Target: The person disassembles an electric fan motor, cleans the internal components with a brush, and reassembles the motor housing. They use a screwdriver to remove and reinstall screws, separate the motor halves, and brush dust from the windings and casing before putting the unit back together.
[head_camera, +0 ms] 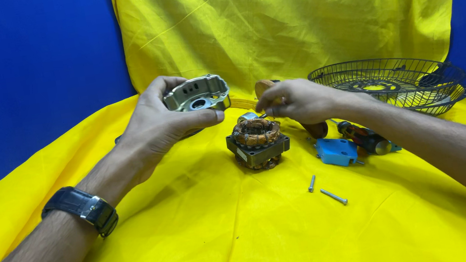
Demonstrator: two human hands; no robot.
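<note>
Left hand grips a metal motor housing above-left of the copper-wound stator; right hand pinches something small, unidentifiable, over the stator, two screws lying nearby.

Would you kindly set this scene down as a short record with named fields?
Surface: yellow cloth against a blue backdrop
Left hand: holds a grey metal motor cover raised above the cloth
Right hand: fingertips pinched above the stator with copper windings; what they pinch is too small to tell
Left wrist: black watch
Loose parts: two screws, blue switch block, screwdriver
Far right: wire fan guard
</note>
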